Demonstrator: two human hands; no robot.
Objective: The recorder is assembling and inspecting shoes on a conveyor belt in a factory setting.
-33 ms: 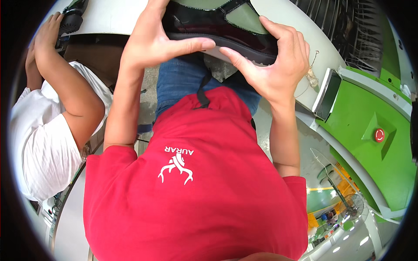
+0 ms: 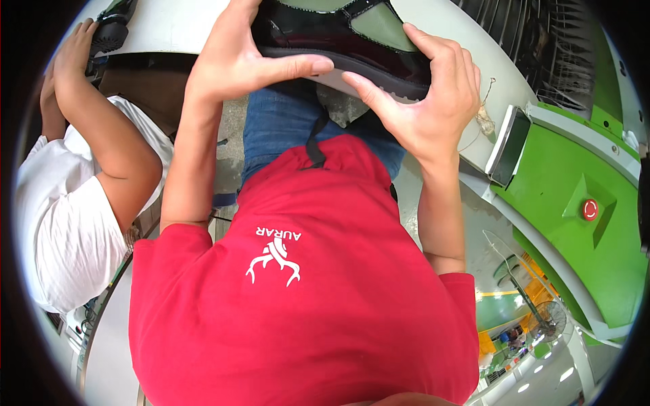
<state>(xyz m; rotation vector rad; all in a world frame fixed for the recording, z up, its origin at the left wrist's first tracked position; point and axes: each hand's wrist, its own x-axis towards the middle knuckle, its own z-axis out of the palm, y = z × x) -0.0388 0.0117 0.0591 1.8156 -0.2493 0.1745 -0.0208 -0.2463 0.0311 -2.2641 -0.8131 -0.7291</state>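
**Both hands clasp a glossy black shoe at the far edge of the view**

The left hand [image 2: 233,57] grips the near left part of a shiny black shoe [image 2: 338,30] with olive-green panels, its thumb stretched rightward along the dark sole edge and its fingers wrapped up over the far side, out of sight. The right hand [image 2: 426,95] is clamped on the right part of the same shoe: the thumb points left toward the left thumb, the two tips close but apart, while the fingers curl over the upper. The shoe lies roughly level at the far middle of the scene, against a white curved work surface [image 2: 176,27], above the person's blue jeans [image 2: 277,125] and red shirt [image 2: 305,291].

To the left sits another person in a white shirt [image 2: 61,223], whose raised hand [image 2: 74,54] touches a second dark shoe [image 2: 112,27] at the far left on the same white surface. To the right stands a green machine housing [image 2: 575,250] with a round red button [image 2: 590,209], and a small tilted screen [image 2: 509,145] lies between it and the right hand. A standing fan [image 2: 542,318] shows near the lower right.
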